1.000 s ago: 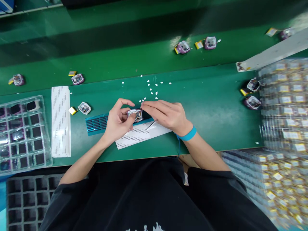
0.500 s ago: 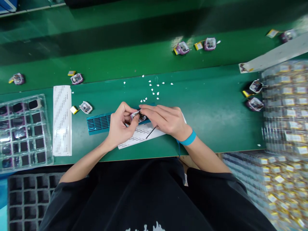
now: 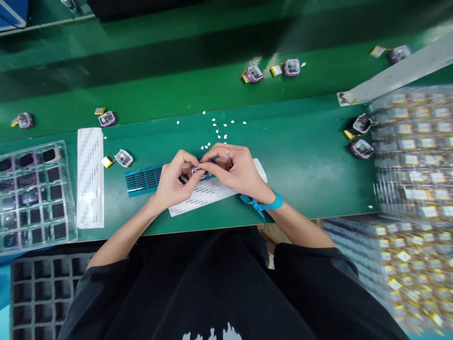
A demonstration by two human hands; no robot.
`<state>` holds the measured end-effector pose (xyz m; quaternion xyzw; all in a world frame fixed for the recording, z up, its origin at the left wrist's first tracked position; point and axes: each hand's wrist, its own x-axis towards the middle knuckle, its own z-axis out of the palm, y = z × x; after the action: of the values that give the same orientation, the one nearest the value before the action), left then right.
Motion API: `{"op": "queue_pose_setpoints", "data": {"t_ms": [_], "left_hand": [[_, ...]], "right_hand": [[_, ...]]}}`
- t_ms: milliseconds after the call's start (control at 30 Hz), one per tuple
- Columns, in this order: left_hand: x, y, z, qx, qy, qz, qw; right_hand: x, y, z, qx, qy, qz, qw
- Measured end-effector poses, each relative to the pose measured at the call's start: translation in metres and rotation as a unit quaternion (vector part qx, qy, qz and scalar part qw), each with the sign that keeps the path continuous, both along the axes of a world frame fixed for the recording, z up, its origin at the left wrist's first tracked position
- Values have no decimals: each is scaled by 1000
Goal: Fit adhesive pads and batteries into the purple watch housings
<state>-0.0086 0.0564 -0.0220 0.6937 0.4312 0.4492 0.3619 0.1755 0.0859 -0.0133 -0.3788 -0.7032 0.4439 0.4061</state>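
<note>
A small purple-and-white smartwatch case (image 3: 194,170) with its electronics exposed is pinched in my left hand (image 3: 174,182), mostly hidden by the fingers. My right hand (image 3: 238,171) is closed at the same case, its thumb and forefinger meeting at the upper edge. A shiny band shows on one of its fingers, and a blue strap (image 3: 271,204) circles that wrist. Beneath both hands lies a white printed adhesive sheet (image 3: 191,202). A blue slotted strip (image 3: 143,181) runs out to the left from under my left hand.
Small white stickers (image 3: 217,131) dot the bench beyond my hands. An open watch case (image 3: 123,158) with its yellow battery (image 3: 106,162) lies left. A clear tray (image 3: 72,212) and white sheet (image 3: 90,179) are farther left. Stacked clear trays (image 3: 406,184) stand right.
My right hand has turned from lying flat over the case to pinching at its edge. The thin dark stick under it no longer shows. The whole view has shifted slightly.
</note>
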Motion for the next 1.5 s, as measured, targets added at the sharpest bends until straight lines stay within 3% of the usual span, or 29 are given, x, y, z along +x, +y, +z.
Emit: {"op": "queue_pose_setpoints", "data": {"t_ms": [133, 267, 400, 567, 800, 1167, 1500], "left_hand": [[-4, -14, 15, 6, 64, -15, 998], [-13, -45, 19, -6, 55, -22, 998], [-17, -60, 8, 1, 36, -80, 996], [-18, -59, -7, -26, 113, -108, 987], [-20, -60, -11, -38, 156, -133, 978], [-18, -58, -13, -29, 134, -132, 982], [-16, -58, -13, -28, 119, -117, 986]], "right_hand": [[8, -11, 6, -125, 3, 50, 991], [27, -27, 1, -106, 59, 45, 992], [45, -35, -8, -112, 10, -6, 994], [49, -36, -17, -170, -52, 0, 984], [46, -42, -29, -251, 8, -50, 967], [30, -47, -25, -306, 50, -99, 946], [39, -42, -20, -342, 86, -53, 934]]}}
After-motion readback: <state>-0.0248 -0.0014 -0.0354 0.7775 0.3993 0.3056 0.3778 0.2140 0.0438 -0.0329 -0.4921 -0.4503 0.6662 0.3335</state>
